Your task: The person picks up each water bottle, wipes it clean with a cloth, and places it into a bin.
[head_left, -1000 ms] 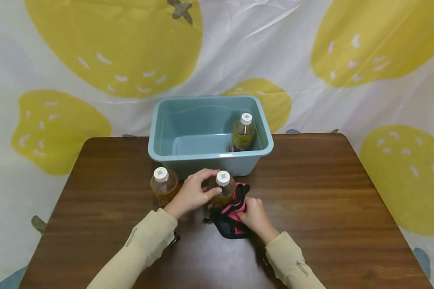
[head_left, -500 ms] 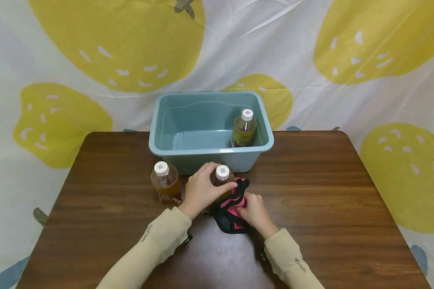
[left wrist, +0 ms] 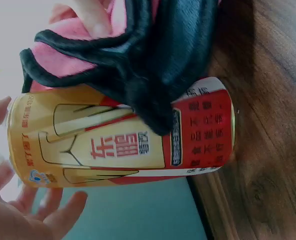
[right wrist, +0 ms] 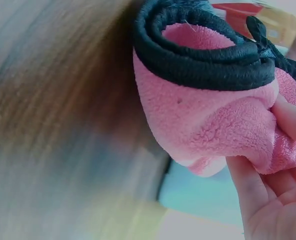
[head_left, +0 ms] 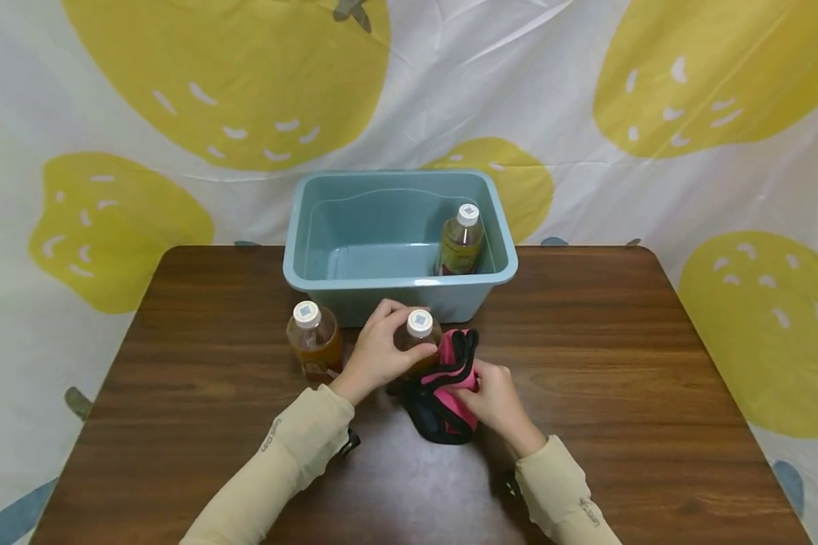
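My left hand (head_left: 378, 352) holds a white-capped drink bottle (head_left: 419, 325) around its upper part, thumb on the near side. In the left wrist view the bottle's gold and red label (left wrist: 113, 142) faces the camera. Against the bottle's right side lies a pink cloth with black edging (head_left: 450, 401), bunched in folds. My right hand (head_left: 497, 397) pinches that cloth. Up close in the right wrist view, thumb and fingers grip the cloth's pink fleecy side (right wrist: 208, 112). Cloth and left hand hide much of the bottle's lower body in the head view.
Another white-capped bottle (head_left: 316, 348) with amber drink stands left of my left hand. Behind the hands is a blue-grey plastic bin (head_left: 395, 284) with one bottle (head_left: 460, 246) at its right end. All stand on a dark wooden table (head_left: 620, 363) before a lemon-patterned curtain.
My left hand has moved slightly right, and its thumb now lies further across the bottle. My right hand has shifted a little right with the cloth. The view has tilted slightly.
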Demonstrator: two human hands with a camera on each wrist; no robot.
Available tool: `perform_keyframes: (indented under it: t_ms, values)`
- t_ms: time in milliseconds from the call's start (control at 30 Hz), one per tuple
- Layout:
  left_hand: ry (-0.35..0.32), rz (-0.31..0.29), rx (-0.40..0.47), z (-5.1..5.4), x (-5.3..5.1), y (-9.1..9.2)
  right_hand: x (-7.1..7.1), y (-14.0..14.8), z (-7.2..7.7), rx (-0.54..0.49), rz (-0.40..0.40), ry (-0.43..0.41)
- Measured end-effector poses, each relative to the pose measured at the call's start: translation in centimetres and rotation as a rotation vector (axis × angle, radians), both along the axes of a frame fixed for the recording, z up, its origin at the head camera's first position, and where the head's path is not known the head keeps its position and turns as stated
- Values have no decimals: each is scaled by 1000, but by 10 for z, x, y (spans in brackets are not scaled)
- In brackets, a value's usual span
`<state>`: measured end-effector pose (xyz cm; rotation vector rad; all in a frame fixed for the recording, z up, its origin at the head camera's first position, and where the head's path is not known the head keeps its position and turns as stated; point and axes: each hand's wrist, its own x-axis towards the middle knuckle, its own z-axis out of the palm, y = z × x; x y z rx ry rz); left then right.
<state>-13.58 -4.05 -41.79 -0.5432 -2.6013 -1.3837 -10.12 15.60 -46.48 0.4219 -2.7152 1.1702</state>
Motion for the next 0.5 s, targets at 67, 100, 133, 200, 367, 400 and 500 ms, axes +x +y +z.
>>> perform_keyframes:
  t_ms: [67, 100, 133, 200, 367, 400, 500]
  values:
    - [-12, -15, -3, 1, 0, -1, 3, 2, 7, -15, 1, -1]
    - [-22, -21, -2, 1, 0, -2, 5, 3, 10, -16, -1, 4]
    - [-30, -23, 1, 0, 0, -2, 6, 4, 13, -23, 1, 8]
    - [-52, -27, 22, 0, 0, -4, 8, 5, 21, -44, 11, 14]
    - [-59, -69, 106, -3, 1, -7, 9, 7, 40, -88, 38, 58]
    - [-50, -76, 120, -3, 0, -8, 8, 7, 43, -90, 40, 71]
    - [-21, -83, 129, -4, 0, -9, 6, 7, 54, -98, 50, 94]
